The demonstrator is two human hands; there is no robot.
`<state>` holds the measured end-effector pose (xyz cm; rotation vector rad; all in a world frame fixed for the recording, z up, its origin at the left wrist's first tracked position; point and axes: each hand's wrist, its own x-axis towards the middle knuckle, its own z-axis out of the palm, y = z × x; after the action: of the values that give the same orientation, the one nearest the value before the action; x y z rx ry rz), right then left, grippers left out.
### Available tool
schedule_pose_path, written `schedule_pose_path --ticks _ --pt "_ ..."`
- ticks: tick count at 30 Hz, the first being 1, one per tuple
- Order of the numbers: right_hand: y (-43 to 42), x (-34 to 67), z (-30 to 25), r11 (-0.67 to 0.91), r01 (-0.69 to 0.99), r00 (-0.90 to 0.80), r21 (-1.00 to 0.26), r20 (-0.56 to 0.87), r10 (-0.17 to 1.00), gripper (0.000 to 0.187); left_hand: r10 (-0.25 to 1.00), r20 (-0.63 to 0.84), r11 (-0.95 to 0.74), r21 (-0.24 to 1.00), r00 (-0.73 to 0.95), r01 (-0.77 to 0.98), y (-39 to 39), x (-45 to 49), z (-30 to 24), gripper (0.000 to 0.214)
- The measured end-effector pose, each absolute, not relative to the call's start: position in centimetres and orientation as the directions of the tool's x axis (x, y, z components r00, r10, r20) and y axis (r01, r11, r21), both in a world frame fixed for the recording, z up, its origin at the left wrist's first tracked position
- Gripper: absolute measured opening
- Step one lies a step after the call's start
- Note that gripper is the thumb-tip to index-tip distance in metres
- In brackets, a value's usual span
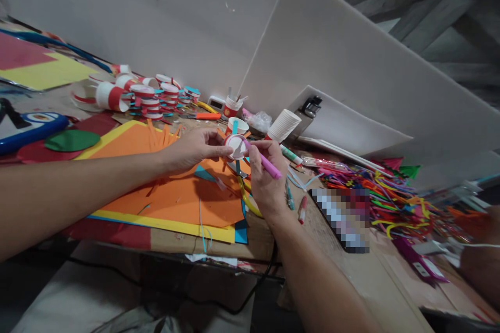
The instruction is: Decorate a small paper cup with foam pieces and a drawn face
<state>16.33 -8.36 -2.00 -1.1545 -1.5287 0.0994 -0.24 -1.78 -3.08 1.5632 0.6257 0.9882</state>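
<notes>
I judge I am in the middle of marking a cup. My left hand [193, 150] pinches a small paper cup [235, 146] by its rim at the centre of the frame, with its white round face turned toward me. My right hand [265, 179] is closed around a pink marker [267, 165], whose tip rests on that face. The stroke calls for a steady pinch and a light tip, since the cup is held above the orange paper [175, 200] with nothing under it.

By count, I hold one cup and one marker. One cup with a blue strip [237, 126] stands just behind, one stack of white cups [284, 125] lies beside it, and one red cup of sticks [232, 106] sits further back. Three more pens lie right of my wrist. The red-banded cups [150, 96] at upper left overlap too much to count, perhaps a dozen.
</notes>
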Motion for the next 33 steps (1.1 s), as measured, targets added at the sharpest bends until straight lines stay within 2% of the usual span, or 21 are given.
schedule_pose_path --ticks 22,33 --pt "-8.52 16.24 -2.06 0.468 0.584 0.141 -0.663 0.65 0.747 0.017 0.853 0.32 -0.317 0.945 0.413 -0.077 -0.81 -0.7 -2.62 0.033" --pt "-8.5 16.21 -2.28 0.479 0.612 0.079 -0.629 0.652 0.754 0.017 0.851 0.37 -0.39 0.921 0.373 -0.024 -1.02 -0.81 -2.41 0.036"
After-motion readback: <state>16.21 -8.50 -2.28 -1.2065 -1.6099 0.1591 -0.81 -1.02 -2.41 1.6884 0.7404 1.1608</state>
